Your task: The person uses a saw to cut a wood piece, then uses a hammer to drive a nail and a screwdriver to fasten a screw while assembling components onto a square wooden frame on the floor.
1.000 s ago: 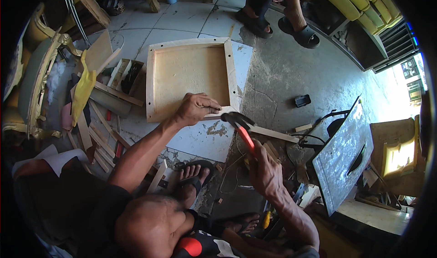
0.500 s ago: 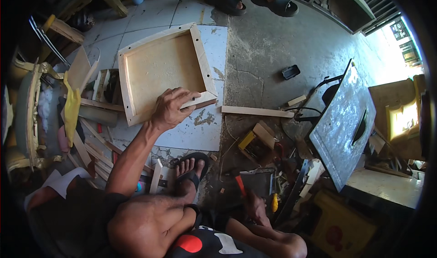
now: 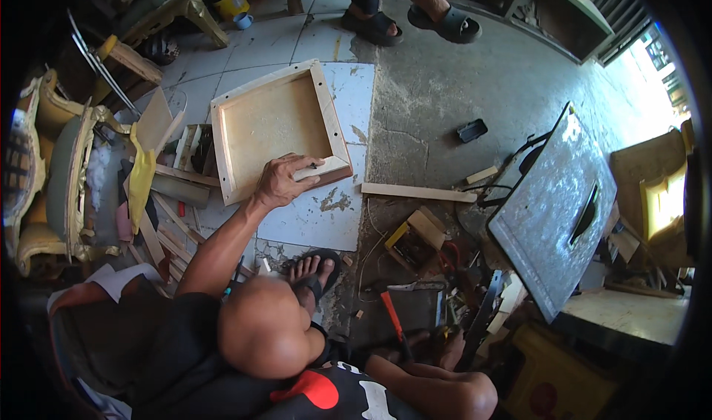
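My left hand (image 3: 278, 180) grips the near-right rim of a square, shallow wooden box (image 3: 271, 131) resting on a white board (image 3: 311, 227), with a small dark piece under my fingertips that is too small to name. The box's rim has several dark holes. Low right, an orange-handled hammer (image 3: 393, 316) lies among tools, its head hard to make out. My right hand (image 3: 449, 349) is just right of it, dim and partly hidden near something yellow; its fingers are unclear.
A tilted metal tabletop with a slot (image 3: 541, 220) stands at right. Wood offcuts (image 3: 167, 246) and gilded chair frames (image 3: 33, 168) crowd the left. A strip of wood (image 3: 415, 192) and black container (image 3: 472, 129) lie on the floor. Another person's sandalled feet (image 3: 445, 25) are at the top.
My right hand has lowered the hammer from the box's edge to the tools at lower right, then moved off its handle rightward. The box turned slightly anticlockwise, my left hand still on it.
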`<state>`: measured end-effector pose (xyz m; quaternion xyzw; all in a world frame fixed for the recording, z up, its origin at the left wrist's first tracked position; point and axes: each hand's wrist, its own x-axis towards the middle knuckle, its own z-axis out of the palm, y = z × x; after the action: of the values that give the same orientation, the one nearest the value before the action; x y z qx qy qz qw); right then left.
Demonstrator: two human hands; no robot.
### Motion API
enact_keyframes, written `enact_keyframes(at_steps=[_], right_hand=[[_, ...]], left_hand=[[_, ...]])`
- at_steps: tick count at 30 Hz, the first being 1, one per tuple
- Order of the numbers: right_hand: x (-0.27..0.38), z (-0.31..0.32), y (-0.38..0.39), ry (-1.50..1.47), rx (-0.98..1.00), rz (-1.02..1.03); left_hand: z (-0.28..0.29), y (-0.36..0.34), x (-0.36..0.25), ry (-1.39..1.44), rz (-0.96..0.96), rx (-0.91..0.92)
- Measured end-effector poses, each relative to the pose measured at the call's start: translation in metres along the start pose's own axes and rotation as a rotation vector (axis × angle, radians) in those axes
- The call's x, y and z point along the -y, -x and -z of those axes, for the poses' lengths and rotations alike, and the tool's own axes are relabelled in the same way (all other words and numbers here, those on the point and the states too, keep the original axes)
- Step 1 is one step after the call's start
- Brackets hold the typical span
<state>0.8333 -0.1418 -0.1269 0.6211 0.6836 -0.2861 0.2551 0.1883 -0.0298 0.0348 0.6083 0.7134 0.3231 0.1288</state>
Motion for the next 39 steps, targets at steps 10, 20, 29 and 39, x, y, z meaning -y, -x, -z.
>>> enact_keyframes(at_steps=[10, 20, 29, 39], right_hand=[[0.070, 0.262, 0.046, -0.363, -0.198, 0.333], [0.390, 0.431, 0.073, 0.234, -0.507, 1.121], [0.464, 0.440, 0.069, 0.454, -0.500, 1.166], [0.503, 0.452, 0.066, 0.767, -0.450, 1.313]], left_hand=[[0.006, 0.008, 0.012, -0.009, -0.095, -0.026], [-0.008, 0.016, 0.025, -0.005, -0.137, -0.087], [-0.020, 0.005, 0.018, 0.081, -0.175, -0.116], [-0.024, 0.012, 0.024, 0.074, -0.174, -0.167]])
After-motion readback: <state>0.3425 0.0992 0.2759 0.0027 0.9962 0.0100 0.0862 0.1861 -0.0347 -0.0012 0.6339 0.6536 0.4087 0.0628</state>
